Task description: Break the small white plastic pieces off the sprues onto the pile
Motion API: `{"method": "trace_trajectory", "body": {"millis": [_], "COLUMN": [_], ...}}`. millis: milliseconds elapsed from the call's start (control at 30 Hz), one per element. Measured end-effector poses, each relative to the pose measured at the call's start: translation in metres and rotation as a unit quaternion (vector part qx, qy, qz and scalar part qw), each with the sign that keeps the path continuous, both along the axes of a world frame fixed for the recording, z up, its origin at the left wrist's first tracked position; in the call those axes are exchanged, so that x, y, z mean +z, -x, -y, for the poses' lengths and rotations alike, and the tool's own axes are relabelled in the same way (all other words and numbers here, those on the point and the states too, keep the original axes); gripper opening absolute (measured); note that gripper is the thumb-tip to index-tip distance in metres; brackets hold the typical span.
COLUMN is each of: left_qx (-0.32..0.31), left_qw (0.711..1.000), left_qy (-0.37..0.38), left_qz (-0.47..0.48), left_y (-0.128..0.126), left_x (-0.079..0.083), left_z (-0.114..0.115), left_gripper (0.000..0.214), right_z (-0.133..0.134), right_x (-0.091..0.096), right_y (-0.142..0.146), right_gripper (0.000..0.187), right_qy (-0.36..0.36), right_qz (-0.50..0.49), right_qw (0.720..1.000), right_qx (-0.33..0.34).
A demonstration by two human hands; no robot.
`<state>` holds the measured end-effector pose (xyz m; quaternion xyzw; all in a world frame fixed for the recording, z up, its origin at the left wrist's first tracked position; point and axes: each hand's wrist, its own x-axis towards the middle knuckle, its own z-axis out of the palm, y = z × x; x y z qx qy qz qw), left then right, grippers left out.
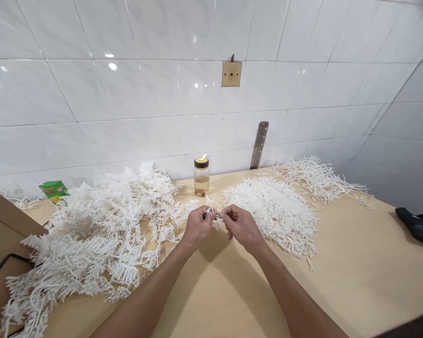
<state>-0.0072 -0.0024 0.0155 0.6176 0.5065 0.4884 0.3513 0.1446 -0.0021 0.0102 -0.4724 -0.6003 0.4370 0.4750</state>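
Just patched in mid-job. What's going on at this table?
A person has both bare hands close together over the table. The left hand and right hand pinch a small white branching piece between their fingertips. A big tangled heap of white strands lies to the left, and a pile of short white pieces to the right, with a looser scatter of branching strands behind it. A lidded jar stands just beyond the hands.

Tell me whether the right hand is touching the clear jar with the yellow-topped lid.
Apart. The head view shows the clear jar standing beyond the right hand, with tabletop visible between them.
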Motion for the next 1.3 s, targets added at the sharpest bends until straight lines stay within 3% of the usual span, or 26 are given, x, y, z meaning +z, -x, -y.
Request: {"method": "trace_trajectory", "body": {"millis": [133,300,433,533,733,933,1133,1300], "left_qx": [0.015,0.051,0.048,0.037,0.010,0.015,0.015,0.042], "left_qw": [1.000,0.998,0.998,0.998,0.989,0.987,0.993,0.974], "left_qy": [0.008,0.002,0.004,-0.013,-0.074,-0.086,-0.070,-0.091], "left_qz": [0.006,-0.048,-0.035,-0.040,-0.124,-0.135,-0.098,-0.201], "left_y": [0.000,0.001,0.002,0.003,0.003,0.001,-0.001,-0.003], "left_x": [0.001,-0.004,-0.006,-0.006,-0.007,-0.009,-0.006,-0.015], "left_z": [0.000,-0.003,-0.004,-0.004,-0.001,0.000,0.001,0.002], "left_gripper": [0.027,0.027,0.027,0.025,0.014,0.013,0.011,0.011], "right_z": [0.000,0.001,0.003,0.003,0.001,-0.002,-0.003,-0.001], "right_x": [0.001,-0.004,-0.005,-0.004,0.005,0.000,-0.002,-0.003], "right_y": [0.000,0.003,0.005,0.004,-0.005,-0.006,-0.006,0.004], "right_gripper": [0.022,0.015,0.007,0.010,0.038,0.041,0.030,0.013], "right_qy": [-0.001,-0.058,-0.079,-0.045,0.021,0.020,0.012,-0.042], "right_qz": [0.011,0.105,0.129,0.092,-0.036,0.038,0.055,0.175], "right_qw": [1.000,0.992,0.988,0.995,0.999,0.999,0.998,0.982], "right_qx": [-0.008,-0.049,-0.044,-0.011,0.014,0.029,0.005,-0.061]}}
